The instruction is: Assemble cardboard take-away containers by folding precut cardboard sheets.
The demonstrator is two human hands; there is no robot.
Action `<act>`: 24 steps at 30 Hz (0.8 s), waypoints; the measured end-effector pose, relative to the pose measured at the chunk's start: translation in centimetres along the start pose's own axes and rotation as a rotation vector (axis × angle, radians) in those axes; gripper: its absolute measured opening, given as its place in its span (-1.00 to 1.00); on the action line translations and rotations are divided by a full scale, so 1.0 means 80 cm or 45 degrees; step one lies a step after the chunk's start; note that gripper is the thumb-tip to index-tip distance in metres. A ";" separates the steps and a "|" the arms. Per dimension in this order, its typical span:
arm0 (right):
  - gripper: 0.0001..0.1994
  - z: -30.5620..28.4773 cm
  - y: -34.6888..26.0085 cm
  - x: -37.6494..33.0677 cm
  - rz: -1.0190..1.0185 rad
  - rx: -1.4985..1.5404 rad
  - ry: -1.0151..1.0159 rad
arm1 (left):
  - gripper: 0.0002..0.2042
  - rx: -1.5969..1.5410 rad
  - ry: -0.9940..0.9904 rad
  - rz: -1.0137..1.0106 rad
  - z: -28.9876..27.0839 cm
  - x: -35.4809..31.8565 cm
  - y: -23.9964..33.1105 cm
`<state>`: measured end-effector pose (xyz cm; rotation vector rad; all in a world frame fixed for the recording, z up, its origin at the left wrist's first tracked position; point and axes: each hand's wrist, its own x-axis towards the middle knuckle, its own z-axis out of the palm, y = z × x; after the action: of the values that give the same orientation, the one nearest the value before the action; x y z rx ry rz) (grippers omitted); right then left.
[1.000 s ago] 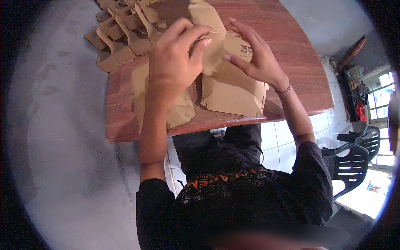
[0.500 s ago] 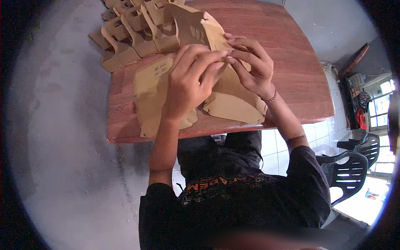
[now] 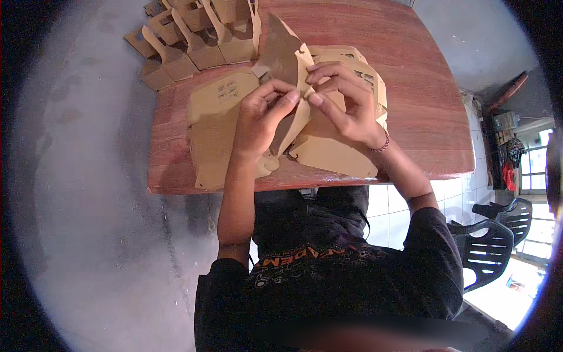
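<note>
Upright between my hands stands a partly folded brown cardboard box blank, with notched tabs along its edge. My left hand pinches its near edge between thumb and fingers. Thumb and fingertips of my right hand close on a tab of the same blank, right beside the left fingertips. Beneath my left hand a flat cardboard blank with printed marks lies on the table. Several more flat blanks lie in a stack under my right hand, partly covered by it.
Folded cardboard carriers with handles stand in rows at the far left of the reddish wooden table. Dark plastic chairs are on the tiled floor at the right. Grey floor extends along the left.
My hands have moved slightly down and apart, uncovering more of the held blank. The blank now stands more upright and narrower, and the stack beneath my right hand shows more.
</note>
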<state>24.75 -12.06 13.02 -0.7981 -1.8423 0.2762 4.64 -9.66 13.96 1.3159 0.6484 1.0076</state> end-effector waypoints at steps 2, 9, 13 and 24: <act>-0.95 -0.001 0.007 0.003 0.076 0.054 -0.012 | -0.87 0.076 0.010 -0.006 0.002 0.003 0.001; -0.87 0.002 0.015 -0.005 0.483 0.467 0.054 | -0.86 0.089 0.009 -0.065 0.012 0.013 -0.010; -0.89 0.006 0.023 -0.023 0.433 0.441 0.102 | -0.85 0.035 0.030 -0.249 0.020 0.007 -0.021; -0.88 -0.006 0.028 -0.036 0.480 0.362 0.068 | -0.87 -0.038 -0.011 -0.289 0.033 0.006 -0.039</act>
<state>26.69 -12.33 9.92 -0.9364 -1.5486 0.7326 7.88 -10.36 11.47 1.1902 0.7554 0.8235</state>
